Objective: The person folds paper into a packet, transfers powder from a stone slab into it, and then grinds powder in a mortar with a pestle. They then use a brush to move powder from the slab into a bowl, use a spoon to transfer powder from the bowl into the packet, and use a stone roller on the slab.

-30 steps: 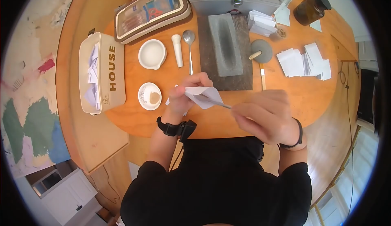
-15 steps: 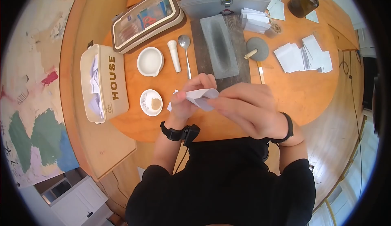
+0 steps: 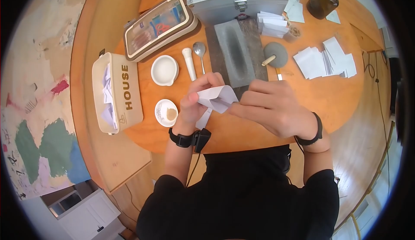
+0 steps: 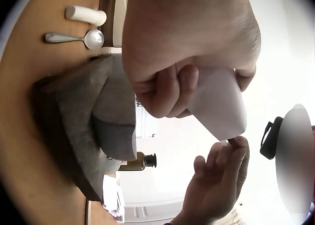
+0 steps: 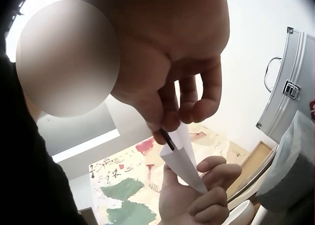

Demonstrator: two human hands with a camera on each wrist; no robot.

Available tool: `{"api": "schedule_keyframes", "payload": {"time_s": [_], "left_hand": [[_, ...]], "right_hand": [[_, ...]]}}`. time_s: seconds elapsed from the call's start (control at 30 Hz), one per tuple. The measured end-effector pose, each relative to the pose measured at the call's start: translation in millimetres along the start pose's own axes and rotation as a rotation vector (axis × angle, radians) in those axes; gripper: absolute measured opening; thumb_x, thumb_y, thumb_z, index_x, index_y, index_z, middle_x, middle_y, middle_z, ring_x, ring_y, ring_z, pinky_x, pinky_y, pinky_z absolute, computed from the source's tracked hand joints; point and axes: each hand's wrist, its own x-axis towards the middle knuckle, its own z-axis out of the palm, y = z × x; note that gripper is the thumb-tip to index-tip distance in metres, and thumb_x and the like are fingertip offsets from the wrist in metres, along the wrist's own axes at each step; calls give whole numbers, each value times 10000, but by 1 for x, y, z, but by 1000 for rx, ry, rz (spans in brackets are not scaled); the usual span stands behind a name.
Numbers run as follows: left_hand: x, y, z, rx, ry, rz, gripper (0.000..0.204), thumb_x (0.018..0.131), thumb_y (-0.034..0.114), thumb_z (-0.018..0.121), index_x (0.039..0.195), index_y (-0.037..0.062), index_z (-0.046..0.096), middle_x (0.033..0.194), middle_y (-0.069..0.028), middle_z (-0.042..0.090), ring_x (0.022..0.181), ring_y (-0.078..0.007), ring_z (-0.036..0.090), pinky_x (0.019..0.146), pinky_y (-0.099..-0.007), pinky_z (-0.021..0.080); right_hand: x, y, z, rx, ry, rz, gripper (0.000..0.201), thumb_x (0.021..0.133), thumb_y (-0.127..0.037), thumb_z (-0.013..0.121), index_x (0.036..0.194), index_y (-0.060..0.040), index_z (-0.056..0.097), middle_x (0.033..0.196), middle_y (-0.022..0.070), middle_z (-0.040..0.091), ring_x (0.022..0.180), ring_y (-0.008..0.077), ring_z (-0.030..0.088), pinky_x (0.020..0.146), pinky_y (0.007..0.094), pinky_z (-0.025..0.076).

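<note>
My left hand (image 3: 190, 109) grips a white paper folded into an open pocket (image 3: 219, 98), its mouth facing right. My right hand (image 3: 279, 110) pinches a thin dark stick-like tool (image 5: 168, 140), the far end of which is hidden inside the paper. In the left wrist view the right fingertips are right at the paper's mouth. A white dish (image 3: 159, 107) with light brown powder (image 3: 171, 114) sits just left of the left hand. Another piece of white paper (image 3: 204, 119) lies under that hand.
Beyond the hands are a white mortar (image 3: 164, 82), a pestle (image 3: 189, 62), a spoon (image 3: 199, 49) and a grey stone trough (image 3: 225, 54). White paper stacks (image 3: 309, 62) lie right. A HOUSE bin (image 3: 133, 84) stands left; a metal case (image 3: 216, 8) is at the back.
The right hand has moved left to the paper's mouth, and the tool shaft seen earlier between them is now mostly out of sight. The left hand still holds the paper.
</note>
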Motion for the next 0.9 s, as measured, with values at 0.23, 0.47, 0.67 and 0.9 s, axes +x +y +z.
{"api": "schedule_keyframes", "payload": {"time_s": [0.23, 0.47, 0.67, 0.9], "left_hand": [[3, 2, -2, -5, 142, 17, 694, 796, 712, 567, 976, 43, 522, 884, -14, 526, 652, -23, 423, 477, -178, 256], [18, 7, 0, 168, 338, 156, 466, 866, 486, 657, 970, 50, 532, 854, 1, 532, 674, -23, 407, 522, -183, 279], [37, 5, -8, 366, 398, 182, 315, 891, 326, 676, 936, 43, 544, 838, 18, 515, 679, -26, 403, 554, -198, 300], [34, 0, -2, 192, 312, 183, 414, 880, 434, 649, 970, 47, 533, 813, 27, 512, 593, -8, 375, 478, -188, 254]], "right_hand": [[-6, 6, 1, 81, 132, 55, 254, 724, -68, 651, 968, -4, 676, 737, 56, 575, 625, 212, 533, 485, 316, 411], [-10, 15, -16, 169, 212, 226, 168, 849, -3, 607, 999, 29, 675, 753, 96, 634, 668, 217, 596, 590, 291, 464], [-28, 30, 13, 550, 487, 623, 157, 934, -1, 556, 1030, 24, 677, 810, 96, 675, 772, 177, 636, 683, 280, 487], [-22, 29, 15, 277, 340, 455, 152, 963, -28, 552, 1021, 28, 679, 828, 85, 675, 828, 138, 637, 749, 268, 507]]}}
